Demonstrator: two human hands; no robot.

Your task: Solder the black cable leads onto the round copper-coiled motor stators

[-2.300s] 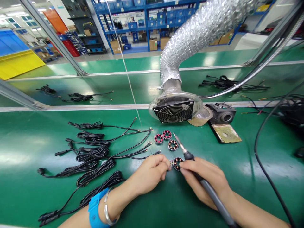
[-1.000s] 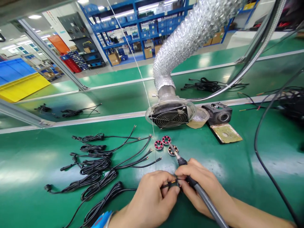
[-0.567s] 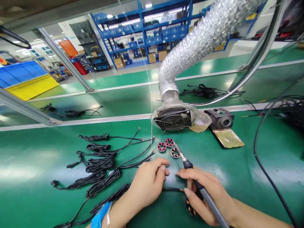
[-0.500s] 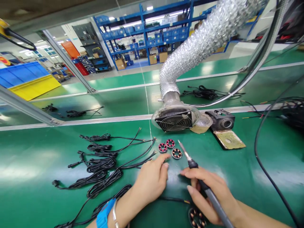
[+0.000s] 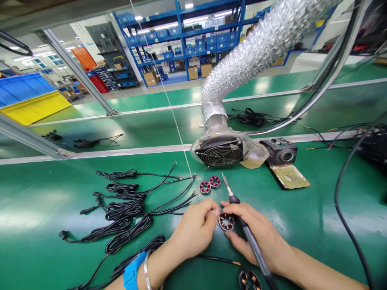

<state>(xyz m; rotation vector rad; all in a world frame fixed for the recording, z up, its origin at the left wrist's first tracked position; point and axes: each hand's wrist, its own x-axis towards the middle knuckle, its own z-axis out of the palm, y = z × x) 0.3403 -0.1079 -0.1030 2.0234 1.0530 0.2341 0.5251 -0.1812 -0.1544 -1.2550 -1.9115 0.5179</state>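
Note:
My right hand (image 5: 256,231) is closed around a soldering iron (image 5: 250,241), whose bare tip points away from me. The same hand's fingertips also rest on the upper and lower rim of a small motor stator (image 5: 226,222) with copper windings. My left hand (image 5: 196,223) is closed in a pinch at the stator's left edge; what exactly lies between its fingertips is partly hidden. Two stators with reddish windings, a nearer one (image 5: 204,187) and a farther one (image 5: 215,182), lie just beyond. Another copper-wound stator (image 5: 249,280) lies at the bottom edge, close to a cable end (image 5: 220,260).
Several coiled black cables (image 5: 127,209) lie at left with stripped ends toward the middle. A fume extractor fan (image 5: 222,154) on a foil duct (image 5: 242,64) stands ahead. Right of it is an iron stand (image 5: 281,151) with a sponge tray (image 5: 289,176). A black cord (image 5: 341,193) hangs at right.
The copper-wound stator has come nearer to me and is now between both hands. My left hand has closed on its edge. The soldering iron has shifted slightly left.

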